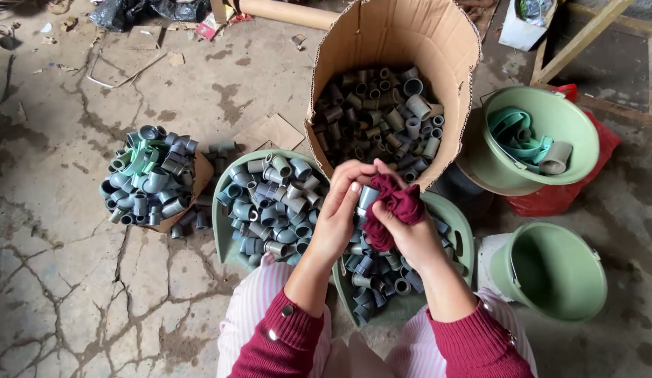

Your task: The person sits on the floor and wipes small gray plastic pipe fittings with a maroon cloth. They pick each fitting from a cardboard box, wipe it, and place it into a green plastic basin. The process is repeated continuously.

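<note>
Cardboard box (403,42): standing open and tilted toward the person, holding a deep heap of grey pipe fittings (378,115).
Green basins: one basin (224,210) at the person's left knee is brimming with grey fittings; a second basin (455,227) is lying under the hands, also full.
Green buckets: an upper bucket (550,105) is holding teal and grey pieces; a lower bucket (550,269) is lying on its side against it, interior bare.
Loose pile (149,178): fittings are spilling over a cardboard scrap onto the cracked concrete floor (74,280), which lies open to the left.
Left hand (340,210): pinching a small grey pipe fitting (366,198) between thumb and fingers, above the near basin.
Right hand (410,234): gripping a dark red cloth (396,206), pressing it against that fitting.
Crowding: containers are hemming in the hands on three sides.
</note>
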